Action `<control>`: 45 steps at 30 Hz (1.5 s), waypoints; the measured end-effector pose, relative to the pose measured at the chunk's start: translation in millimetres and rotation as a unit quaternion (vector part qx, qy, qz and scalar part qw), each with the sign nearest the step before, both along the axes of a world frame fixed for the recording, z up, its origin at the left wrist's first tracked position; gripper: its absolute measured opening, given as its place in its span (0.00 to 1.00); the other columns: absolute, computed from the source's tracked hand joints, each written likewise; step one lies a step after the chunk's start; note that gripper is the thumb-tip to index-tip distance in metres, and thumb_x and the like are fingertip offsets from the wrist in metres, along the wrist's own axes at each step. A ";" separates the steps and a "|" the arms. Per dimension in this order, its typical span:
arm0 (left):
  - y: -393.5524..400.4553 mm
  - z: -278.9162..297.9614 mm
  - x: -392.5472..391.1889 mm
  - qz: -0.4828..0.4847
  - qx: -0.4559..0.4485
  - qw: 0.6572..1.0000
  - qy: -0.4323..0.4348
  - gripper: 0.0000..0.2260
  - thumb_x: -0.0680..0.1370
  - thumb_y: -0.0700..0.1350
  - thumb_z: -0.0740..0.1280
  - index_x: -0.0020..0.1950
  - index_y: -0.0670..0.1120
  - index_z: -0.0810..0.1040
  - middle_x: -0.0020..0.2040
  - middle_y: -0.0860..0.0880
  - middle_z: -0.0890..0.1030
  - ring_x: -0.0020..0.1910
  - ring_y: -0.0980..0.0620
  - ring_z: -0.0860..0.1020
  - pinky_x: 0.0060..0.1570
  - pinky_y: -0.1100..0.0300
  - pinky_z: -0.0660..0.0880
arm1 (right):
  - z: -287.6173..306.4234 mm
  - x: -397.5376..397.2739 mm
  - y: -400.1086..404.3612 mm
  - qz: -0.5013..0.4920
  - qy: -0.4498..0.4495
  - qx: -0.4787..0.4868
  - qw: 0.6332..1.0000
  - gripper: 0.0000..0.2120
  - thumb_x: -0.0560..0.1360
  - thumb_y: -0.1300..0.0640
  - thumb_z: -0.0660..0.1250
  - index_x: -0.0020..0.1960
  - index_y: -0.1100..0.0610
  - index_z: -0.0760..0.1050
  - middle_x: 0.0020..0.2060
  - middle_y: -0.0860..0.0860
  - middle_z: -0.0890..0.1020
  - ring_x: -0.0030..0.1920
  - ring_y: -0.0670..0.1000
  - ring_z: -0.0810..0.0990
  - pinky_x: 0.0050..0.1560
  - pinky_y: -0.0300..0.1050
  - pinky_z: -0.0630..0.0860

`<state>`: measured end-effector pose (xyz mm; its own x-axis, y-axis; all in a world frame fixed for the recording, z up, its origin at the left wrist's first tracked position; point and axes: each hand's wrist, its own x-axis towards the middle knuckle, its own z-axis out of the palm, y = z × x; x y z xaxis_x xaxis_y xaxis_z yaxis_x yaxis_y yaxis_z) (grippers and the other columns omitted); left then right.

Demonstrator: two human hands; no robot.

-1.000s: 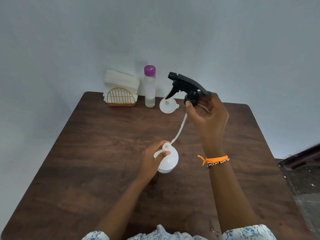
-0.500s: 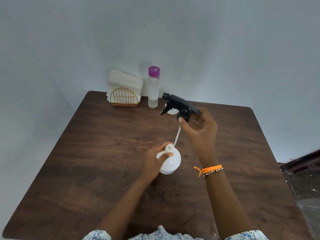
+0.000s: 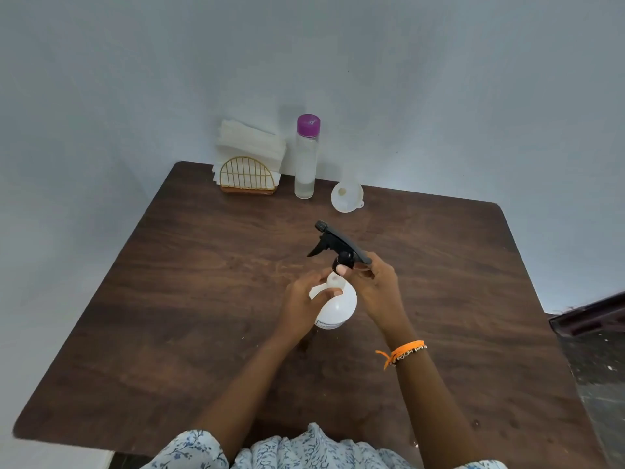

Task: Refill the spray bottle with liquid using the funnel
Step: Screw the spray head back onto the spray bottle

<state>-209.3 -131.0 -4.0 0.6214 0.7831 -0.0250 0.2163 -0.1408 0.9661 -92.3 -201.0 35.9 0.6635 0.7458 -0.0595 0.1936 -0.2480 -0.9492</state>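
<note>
Both hands (image 3: 304, 301) (image 3: 373, 287) forward, fingers (image 3: 341, 270) curled.

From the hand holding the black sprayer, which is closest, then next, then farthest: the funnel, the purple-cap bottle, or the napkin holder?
Measured from the right hand:
1. Funnel, straight behind it.
2. Purple-cap bottle, back and leftward.
3. Napkin holder, far back-left corner.

From my remote seat, the table (image 3: 176, 299) looked like dark wood with a smooth, faintly sheened grain. The spray bottle (image 3: 336, 308) was matt white plastic, its trigger head (image 3: 333, 243) black plastic with a dull gloss. The funnel (image 3: 347, 197) seemed translucent white plastic. The tall bottle (image 3: 306, 164) was clear and glossy under a purple plastic cap. The napkin holder (image 3: 247, 177) was gold-toned wire, holding soft white paper napkins (image 3: 250, 143).
</note>
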 end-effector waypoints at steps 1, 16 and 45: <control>-0.2 0.5 -0.3 0.000 0.004 1.000 0.004 0.25 0.66 0.60 0.66 0.57 0.47 0.80 0.52 0.52 0.82 0.51 0.55 0.78 0.48 0.60 0.76 | -0.8 2.0 -0.4 0.011 -0.004 -0.007 1.000 0.12 0.70 0.57 0.73 0.53 0.55 0.78 0.47 0.55 0.82 0.50 0.54 0.80 0.52 0.52 0.78; 0.3 -7.0 -0.4 0.003 0.048 0.999 0.015 0.17 0.72 0.39 0.71 0.61 0.42 0.77 0.58 0.53 0.77 0.55 0.60 0.74 0.52 0.80 0.65 | -10.6 -15.9 -13.2 0.040 -0.046 0.026 0.998 0.06 0.67 0.44 0.67 0.41 0.32 0.76 0.42 0.29 0.75 0.53 0.60 0.75 0.54 0.56 0.72; -0.9 -3.4 -2.9 -0.006 0.014 1.000 -0.013 0.17 0.65 0.54 0.65 0.54 0.56 0.79 0.47 0.61 0.81 0.46 0.65 0.78 0.47 0.67 0.74 | -19.8 -18.7 -13.4 0.049 -0.055 0.051 0.996 0.15 0.72 0.56 0.66 0.57 0.43 0.73 0.52 0.38 0.78 0.55 0.50 0.71 0.53 0.33 0.69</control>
